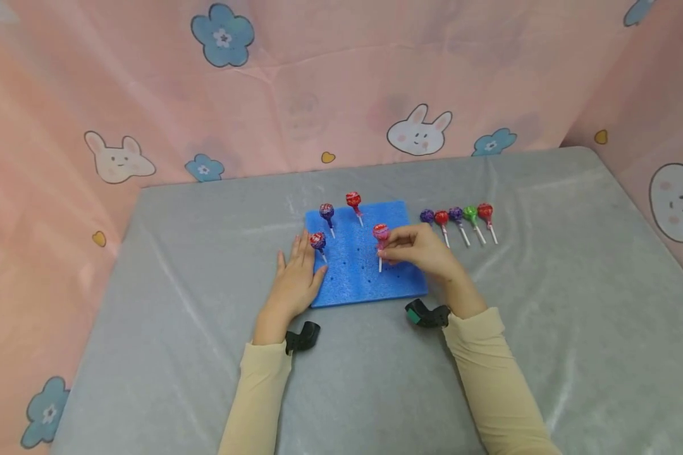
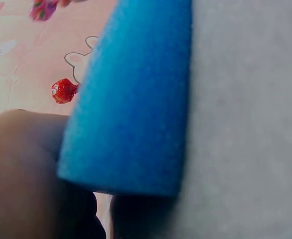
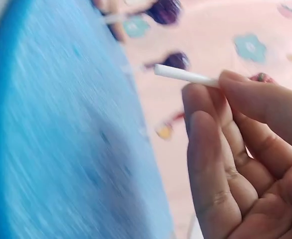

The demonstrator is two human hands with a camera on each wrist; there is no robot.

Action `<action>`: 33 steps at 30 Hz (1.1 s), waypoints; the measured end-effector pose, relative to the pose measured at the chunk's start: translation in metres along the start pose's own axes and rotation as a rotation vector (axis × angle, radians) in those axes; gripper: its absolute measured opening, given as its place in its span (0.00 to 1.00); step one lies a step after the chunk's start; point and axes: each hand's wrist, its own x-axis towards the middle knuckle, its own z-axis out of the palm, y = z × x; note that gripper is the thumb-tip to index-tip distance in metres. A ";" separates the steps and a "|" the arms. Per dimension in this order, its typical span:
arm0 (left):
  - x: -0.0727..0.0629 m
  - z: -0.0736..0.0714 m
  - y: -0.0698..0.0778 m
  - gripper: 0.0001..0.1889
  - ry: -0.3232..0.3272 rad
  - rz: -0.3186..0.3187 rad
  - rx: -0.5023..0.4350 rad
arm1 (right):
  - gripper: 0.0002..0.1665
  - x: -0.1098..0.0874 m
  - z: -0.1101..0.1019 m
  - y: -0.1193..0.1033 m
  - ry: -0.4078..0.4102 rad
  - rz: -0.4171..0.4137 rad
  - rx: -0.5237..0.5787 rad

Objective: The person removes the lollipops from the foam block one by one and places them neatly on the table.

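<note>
My right hand (image 1: 424, 249) pinches a pink lollipop (image 1: 381, 232) by its white stick (image 3: 183, 75), upright over the blue foam board (image 1: 353, 284). In the right wrist view the stick's bare end pokes out past the thumb and fingertips, apart from the foam. My left hand (image 1: 293, 281) rests along the board's left edge, its fingers straight. Standing in the foam are a red lollipop (image 1: 353, 200), a purple lollipop (image 1: 327, 212) and a red-and-purple lollipop (image 1: 317, 241) beside the left fingers. Small dark holes dot the board's surface.
Right of the board lies a row of several lollipops, among them a green one (image 1: 470, 213) and a red one (image 1: 486, 212). A grey cloth (image 1: 171, 354) covers the table. Behind hangs a pink curtain (image 1: 319, 82) with bunnies and flowers.
</note>
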 end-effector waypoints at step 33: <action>0.000 0.001 0.001 0.33 0.017 0.001 -0.010 | 0.14 -0.062 -0.118 0.035 -0.040 0.318 -0.245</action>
